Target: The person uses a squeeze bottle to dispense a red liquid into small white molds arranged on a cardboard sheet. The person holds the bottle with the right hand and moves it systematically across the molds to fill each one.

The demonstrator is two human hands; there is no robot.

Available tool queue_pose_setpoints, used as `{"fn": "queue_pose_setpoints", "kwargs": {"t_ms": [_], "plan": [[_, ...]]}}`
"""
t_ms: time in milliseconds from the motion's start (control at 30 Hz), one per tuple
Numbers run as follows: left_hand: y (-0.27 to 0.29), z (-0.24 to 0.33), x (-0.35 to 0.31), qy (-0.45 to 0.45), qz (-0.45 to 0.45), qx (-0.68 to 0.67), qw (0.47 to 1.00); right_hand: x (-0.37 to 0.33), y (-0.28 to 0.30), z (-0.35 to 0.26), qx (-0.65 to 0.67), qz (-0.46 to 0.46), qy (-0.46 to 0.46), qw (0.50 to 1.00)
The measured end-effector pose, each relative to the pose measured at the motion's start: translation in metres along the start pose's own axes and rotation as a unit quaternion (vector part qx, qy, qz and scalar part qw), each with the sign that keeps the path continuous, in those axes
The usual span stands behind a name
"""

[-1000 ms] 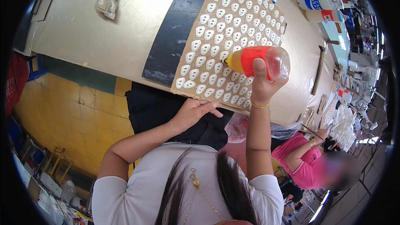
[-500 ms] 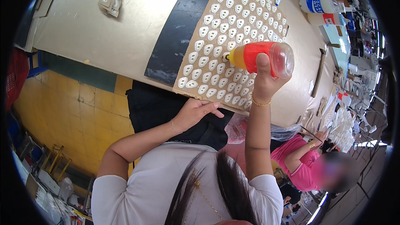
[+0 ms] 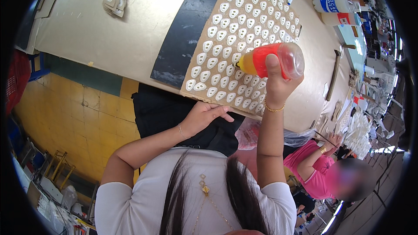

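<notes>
Red squeeze bottle | right hand grips | left hand at cardboard sheet

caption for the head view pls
Right hand tips a red squeeze bottle over a board of white pieces.

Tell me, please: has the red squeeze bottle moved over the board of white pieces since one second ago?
No, hardly at all. The red squeeze bottle in the right hand hangs over the same right-hand rows of the brown board, nozzle pointing left as before.
</notes>
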State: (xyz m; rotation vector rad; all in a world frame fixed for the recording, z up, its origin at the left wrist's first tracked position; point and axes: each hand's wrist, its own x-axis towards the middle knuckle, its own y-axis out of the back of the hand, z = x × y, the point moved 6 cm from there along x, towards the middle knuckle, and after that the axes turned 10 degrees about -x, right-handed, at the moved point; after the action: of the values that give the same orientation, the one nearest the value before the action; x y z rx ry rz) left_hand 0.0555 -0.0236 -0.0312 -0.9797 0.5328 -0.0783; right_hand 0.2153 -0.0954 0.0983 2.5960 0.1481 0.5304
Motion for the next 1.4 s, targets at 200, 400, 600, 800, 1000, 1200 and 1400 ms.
{"fn": "queue_pose_setpoints", "kwargs": {"t_ms": [200,400,600,800,1000,1200,1400], "plan": [[-0.001,0.0,0.001,0.003,0.0,-0.016,1.0,-0.009,0.007,0.005,0.028,0.013,-0.028,0.999],[0.0,-0.001,0.001,0.004,-0.008,-0.007,1.0,-0.021,0.009,0.006,0.044,0.017,-0.033,0.998],[0.0,-0.002,0.002,0.0,-0.006,-0.024,1.0,-0.028,0.007,0.006,0.035,0.001,-0.024,0.999],[-0.004,0.004,0.0,0.002,-0.004,-0.034,0.999,-0.024,-0.002,-0.008,0.004,-0.01,0.015,1.0],[0.0,-0.002,0.001,0.0,-0.003,-0.017,1.0,-0.018,-0.003,-0.006,-0.009,0.012,0.043,0.999],[-0.001,0.001,0.0,-0.006,-0.006,-0.014,1.0,-0.028,-0.003,-0.002,0.066,-0.006,-0.046,0.997],[-0.002,0.001,0.0,-0.003,-0.004,-0.019,1.0,-0.028,-0.006,-0.005,0.039,-0.027,-0.021,0.999]]}}
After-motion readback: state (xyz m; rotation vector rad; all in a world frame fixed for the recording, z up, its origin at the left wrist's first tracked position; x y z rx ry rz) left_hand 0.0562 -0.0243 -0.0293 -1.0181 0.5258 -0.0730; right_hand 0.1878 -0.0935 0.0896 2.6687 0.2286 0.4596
